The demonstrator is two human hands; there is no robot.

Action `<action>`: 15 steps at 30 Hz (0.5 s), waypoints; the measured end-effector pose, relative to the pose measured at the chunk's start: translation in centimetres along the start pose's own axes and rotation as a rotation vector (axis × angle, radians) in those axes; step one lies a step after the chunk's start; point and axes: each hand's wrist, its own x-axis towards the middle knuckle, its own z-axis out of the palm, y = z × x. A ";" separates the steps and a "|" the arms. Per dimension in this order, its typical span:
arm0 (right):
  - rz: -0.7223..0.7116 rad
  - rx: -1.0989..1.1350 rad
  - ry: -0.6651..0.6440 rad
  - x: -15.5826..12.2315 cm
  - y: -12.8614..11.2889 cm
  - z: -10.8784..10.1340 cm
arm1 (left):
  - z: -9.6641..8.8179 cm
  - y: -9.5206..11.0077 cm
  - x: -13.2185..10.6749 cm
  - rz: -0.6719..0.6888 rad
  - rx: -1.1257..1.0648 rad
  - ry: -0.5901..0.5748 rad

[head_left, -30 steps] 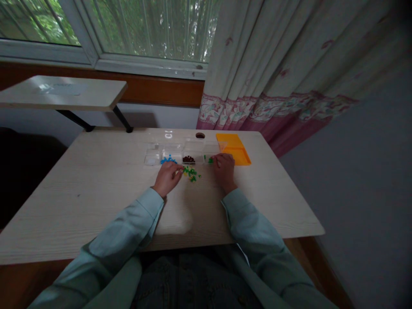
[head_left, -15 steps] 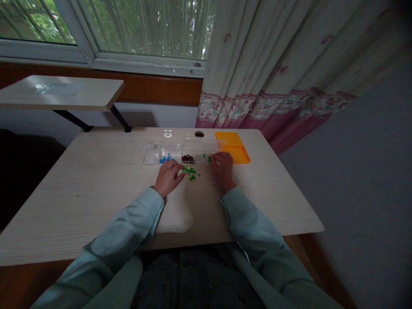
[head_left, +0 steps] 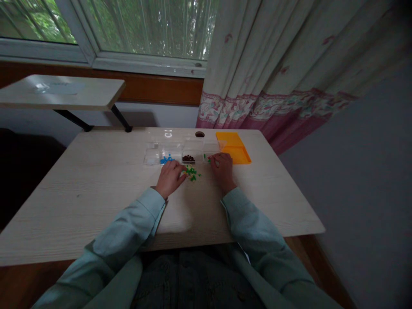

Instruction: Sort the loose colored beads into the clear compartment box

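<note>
A small pile of green and yellowish pieces (head_left: 192, 173) lies on the table. At its left edge is my left hand (head_left: 169, 177), thumb and forefinger apart and touching the outer pieces. My right hand (head_left: 222, 170) is closed in a pinch over the right end of a row of clear plastic boxes (head_left: 151, 157); what the fingertips hold, if anything, is too small to make out. A few green pieces (head_left: 205, 156) show in that box, partly behind the hand. Blue pieces (head_left: 167, 159) and dark brown pieces (head_left: 188, 159) fill the fronts of two other boxes.
An orange two-part tray (head_left: 236, 150) lies just right of my right hand. Behind the boxes is a round hole (head_left: 200, 134) in the table (head_left: 106, 189). A raised shelf (head_left: 93, 92) stands back left; a curtain (head_left: 251, 86) hangs at the back right.
Both hands stay almost where they were, with only tiny finger movements. The whole view has shifted very slightly.
</note>
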 end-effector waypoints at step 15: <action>-0.003 -0.009 0.026 -0.1 0.0 0.0 | 0.2 -0.1 -0.1 0.011 0.008 0.032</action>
